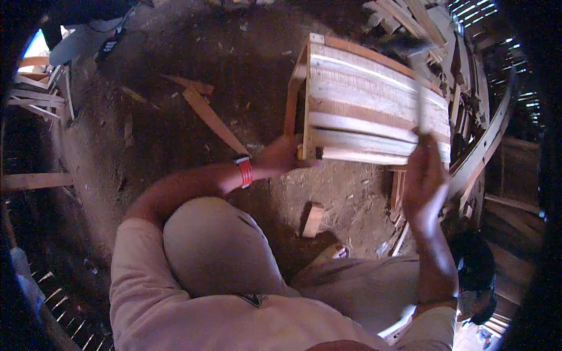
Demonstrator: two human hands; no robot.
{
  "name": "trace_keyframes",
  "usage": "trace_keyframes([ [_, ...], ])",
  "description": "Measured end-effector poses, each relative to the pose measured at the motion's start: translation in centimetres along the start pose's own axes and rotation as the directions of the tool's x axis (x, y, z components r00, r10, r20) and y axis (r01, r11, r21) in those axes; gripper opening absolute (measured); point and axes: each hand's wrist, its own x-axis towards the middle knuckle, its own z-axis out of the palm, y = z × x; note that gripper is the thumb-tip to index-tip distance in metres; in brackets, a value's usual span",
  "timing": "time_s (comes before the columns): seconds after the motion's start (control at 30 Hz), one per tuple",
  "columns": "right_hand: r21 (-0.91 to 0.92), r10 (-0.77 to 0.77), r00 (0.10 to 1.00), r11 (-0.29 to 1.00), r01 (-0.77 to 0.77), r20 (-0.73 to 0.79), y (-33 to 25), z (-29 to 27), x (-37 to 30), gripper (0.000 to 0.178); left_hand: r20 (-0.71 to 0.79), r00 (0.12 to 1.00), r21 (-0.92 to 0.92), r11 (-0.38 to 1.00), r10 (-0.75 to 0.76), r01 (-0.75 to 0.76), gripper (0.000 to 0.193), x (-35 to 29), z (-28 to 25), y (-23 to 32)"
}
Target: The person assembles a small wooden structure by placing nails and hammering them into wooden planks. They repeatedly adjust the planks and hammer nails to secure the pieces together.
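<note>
Fingers (293, 153) gripping slatted crate (363, 111), hammer (418, 88) raised

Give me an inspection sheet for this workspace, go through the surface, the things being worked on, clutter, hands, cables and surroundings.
Surface: dark bare dirt floor, strewn with wood chips.
Job's things: pale slatted wooden crate lying on its side; blurred hammer with a thin handle, its head raised above the crate.
Clutter: loose long wooden slat on the dirt; small wooden block near the knee.
Hands: left hand, orange band at its wrist, grips the crate's near corner; right hand is closed on the hammer handle.
Cables: nothing seen.
Surroundings: stacked wooden slats behind the crate; more wooden frames at far left; another person at upper left.
</note>
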Motion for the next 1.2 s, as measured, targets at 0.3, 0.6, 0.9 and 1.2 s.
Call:
trace_keyframes([
  [0.3, -0.179, -0.052, 0.981, 0.98, 0.086, 0.185, 1.2, 0.9, -0.3, 0.033, 0.013, 0.997, 0.015, 0.997, 0.075, -0.075, 0.066, 0.3, 0.2, -0.1],
  [0.6, -0.009, 0.131, 0.987, 0.991, -0.131, 0.096, 0.3, 0.7, -0.5, 0.031, 0.024, 0.999, 0.003, 1.0, 0.028, -0.028, 0.07, 0.2, -0.1, 0.0],
  [0.9, -0.124, -0.101, 0.991, 0.986, 0.111, 0.085, -0.5, 0.7, 0.4, 0.027, -0.03, 0.997, 0.007, 0.997, 0.078, -0.077, 0.065, 0.2, -0.1, 0.2],
  [1.2, -0.133, -0.244, 0.965, 0.958, 0.254, 0.093, 0.7, 1.6, 0.3, 0.027, -0.001, 0.999, 0.035, 0.999, 0.04, -0.04, 0.063, 0.2, -0.3, 0.3],
])
